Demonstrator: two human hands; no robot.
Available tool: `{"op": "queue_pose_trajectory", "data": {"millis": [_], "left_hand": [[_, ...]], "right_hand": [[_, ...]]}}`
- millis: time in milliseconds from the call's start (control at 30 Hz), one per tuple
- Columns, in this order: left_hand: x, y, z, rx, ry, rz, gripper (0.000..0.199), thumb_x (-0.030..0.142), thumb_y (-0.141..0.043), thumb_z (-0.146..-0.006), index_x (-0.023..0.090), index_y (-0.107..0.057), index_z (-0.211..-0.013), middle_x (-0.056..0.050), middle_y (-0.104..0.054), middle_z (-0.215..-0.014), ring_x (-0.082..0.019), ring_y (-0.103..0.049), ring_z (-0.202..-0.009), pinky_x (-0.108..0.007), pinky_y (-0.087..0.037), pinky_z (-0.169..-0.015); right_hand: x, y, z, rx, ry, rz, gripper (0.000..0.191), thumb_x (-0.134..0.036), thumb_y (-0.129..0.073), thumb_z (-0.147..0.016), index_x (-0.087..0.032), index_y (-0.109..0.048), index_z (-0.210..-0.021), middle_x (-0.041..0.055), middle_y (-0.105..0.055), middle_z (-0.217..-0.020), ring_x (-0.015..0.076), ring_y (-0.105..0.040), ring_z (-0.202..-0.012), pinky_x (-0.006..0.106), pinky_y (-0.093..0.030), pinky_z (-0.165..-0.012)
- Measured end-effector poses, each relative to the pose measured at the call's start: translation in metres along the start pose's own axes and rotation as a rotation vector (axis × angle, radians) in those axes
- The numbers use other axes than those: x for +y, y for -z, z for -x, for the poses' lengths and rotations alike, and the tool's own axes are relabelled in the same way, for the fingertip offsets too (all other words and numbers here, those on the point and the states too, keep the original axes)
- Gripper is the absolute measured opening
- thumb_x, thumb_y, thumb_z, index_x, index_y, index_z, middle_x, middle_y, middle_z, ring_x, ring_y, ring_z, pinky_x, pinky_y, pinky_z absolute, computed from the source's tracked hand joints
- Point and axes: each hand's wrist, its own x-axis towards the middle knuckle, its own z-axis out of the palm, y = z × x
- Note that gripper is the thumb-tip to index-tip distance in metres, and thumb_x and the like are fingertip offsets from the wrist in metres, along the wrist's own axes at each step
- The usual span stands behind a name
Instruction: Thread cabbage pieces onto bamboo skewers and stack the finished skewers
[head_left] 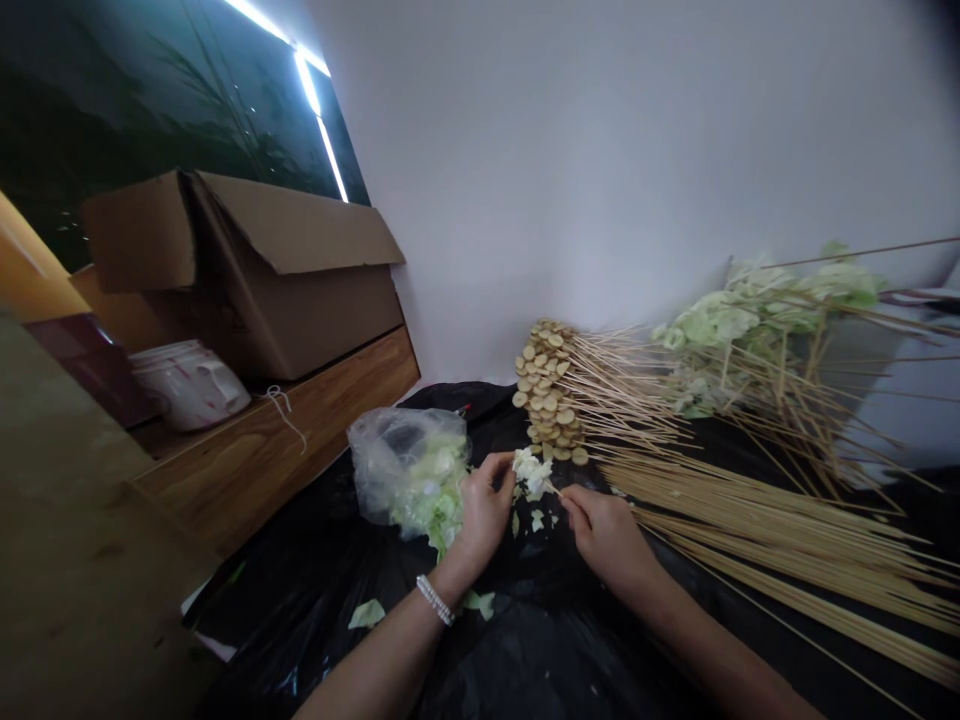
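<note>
My right hand (pixel 606 528) is closed in a pinch round a thin bamboo skewer (pixel 553 489). Pale cabbage pieces (pixel 532 472) are bunched on the skewer's end. From the other side my left hand (pixel 486 505), with a beaded bracelet at the wrist, holds the edge of that bunch between thumb and fingers; the fingertips are partly hidden. Just left of this hand lies a clear plastic bag (pixel 375 465) with torn cabbage leaves (pixel 435 490) in it. Small cabbage scraps (pixel 537 520) are scattered below the bunch.
Skewers with round pale slices (pixel 551 390) are stacked against the wall. Right of them is a heap of cabbage skewers (pixel 720 325). Many bare skewers (pixel 757 520) lie on black plastic sheeting (pixel 525 640). A cardboard box (pixel 300 300) and a white jug (pixel 191 385) stand on a wooden ledge.
</note>
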Motion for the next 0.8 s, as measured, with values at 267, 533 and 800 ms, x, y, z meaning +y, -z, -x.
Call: {"op": "queue_pose_trajectory", "data": {"millis": [267,533,800], "left_hand": [[0.000,0.002,0.000,-0.004,-0.036,0.006,0.015,0.021,-0.057,-0.085,0.020,-0.067,-0.096,-0.002,-0.073,-0.087,-0.015,-0.067,-0.076,-0.025,-0.051,-0.070],[0.002,0.004,0.000,-0.006,-0.048,0.040,0.016,0.022,-0.056,-0.086,0.021,-0.068,-0.097,-0.002,-0.073,-0.089,-0.015,-0.067,-0.078,-0.025,-0.051,-0.072],[0.002,0.004,0.000,-0.013,-0.060,0.028,0.016,0.022,-0.057,-0.085,0.021,-0.068,-0.096,-0.003,-0.073,-0.089,-0.015,-0.068,-0.077,-0.025,-0.052,-0.070]], "right_hand": [[0.000,0.001,-0.003,-0.111,-0.102,-0.262,0.030,-0.031,-0.037,-0.087,-0.020,-0.059,-0.069,-0.0010,-0.060,-0.053,0.0139,-0.054,-0.053,0.024,-0.037,-0.061],[0.000,-0.001,-0.003,-0.081,-0.078,-0.241,0.031,-0.033,-0.037,-0.087,-0.020,-0.058,-0.068,0.0002,-0.060,-0.055,0.0141,-0.052,-0.053,0.024,-0.035,-0.059],[-0.002,0.002,-0.005,-0.163,-0.168,-0.380,0.028,-0.033,-0.038,-0.086,-0.019,-0.060,-0.075,-0.0008,-0.059,-0.054,0.0121,-0.049,-0.047,0.023,-0.036,-0.054]]}}
